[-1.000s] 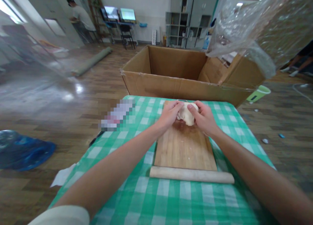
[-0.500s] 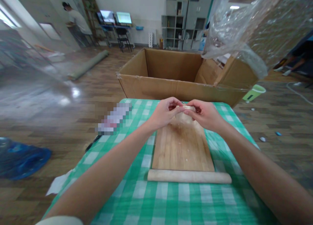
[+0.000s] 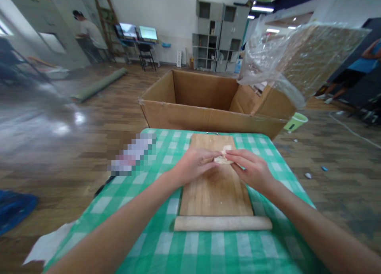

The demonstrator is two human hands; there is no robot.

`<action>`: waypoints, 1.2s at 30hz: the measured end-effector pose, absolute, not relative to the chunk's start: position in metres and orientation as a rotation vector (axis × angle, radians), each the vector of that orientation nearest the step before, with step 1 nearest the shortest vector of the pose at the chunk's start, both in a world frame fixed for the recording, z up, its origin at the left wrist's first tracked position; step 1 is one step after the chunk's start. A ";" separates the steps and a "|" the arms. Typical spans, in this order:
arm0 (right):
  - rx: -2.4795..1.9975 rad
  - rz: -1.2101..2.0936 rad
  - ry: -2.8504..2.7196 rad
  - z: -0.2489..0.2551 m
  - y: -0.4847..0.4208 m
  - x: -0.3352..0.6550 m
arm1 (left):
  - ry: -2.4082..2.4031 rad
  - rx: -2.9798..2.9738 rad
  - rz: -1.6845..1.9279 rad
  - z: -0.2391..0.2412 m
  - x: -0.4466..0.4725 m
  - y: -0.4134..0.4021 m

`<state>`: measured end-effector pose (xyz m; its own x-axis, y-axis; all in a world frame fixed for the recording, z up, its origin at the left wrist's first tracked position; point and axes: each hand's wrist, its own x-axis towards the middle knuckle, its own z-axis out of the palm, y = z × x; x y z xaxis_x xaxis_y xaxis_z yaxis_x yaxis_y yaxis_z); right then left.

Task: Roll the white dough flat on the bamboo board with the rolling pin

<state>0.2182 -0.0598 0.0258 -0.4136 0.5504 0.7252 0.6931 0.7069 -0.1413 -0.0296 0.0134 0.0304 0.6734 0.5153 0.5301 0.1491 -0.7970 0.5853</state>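
Note:
Between my two hands is a pale, floury piece of dough [image 3: 222, 159], just over the upper half of a wooden cutting board [image 3: 212, 194]. My left hand [image 3: 198, 164] pinches its left side, fingers closed. From the right, my right hand [image 3: 251, 168] grips the dough with the fingertips pressed together. The fingers hide part of the dough, and I cannot tell whether it touches the board. A wooden rolling pin [image 3: 223, 223] lies crosswise along the board's near edge.
A green checked cloth [image 3: 160, 246] covers the table. A blurred-out flat object [image 3: 133, 153] lies at its left edge. Behind the table stands a large cardboard box [image 3: 205, 115] with plastic wrap [image 3: 268, 63]. A green bin [image 3: 295, 122] is on the floor. People are in the background.
Both hands have come nearer with the dough, lower over the board, so the board's far end now shows. The whole view has shifted slightly.

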 end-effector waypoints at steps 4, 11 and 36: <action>-0.956 -0.276 -2.056 0.013 -0.085 0.220 | 0.578 2.426 1.087 0.025 -0.033 -0.004; -0.942 -0.245 -2.025 0.006 -0.106 0.215 | 0.455 2.619 1.152 0.022 -0.049 -0.026; -1.306 0.349 -2.234 0.005 -0.095 0.202 | 1.000 2.333 0.631 0.012 -0.028 -0.018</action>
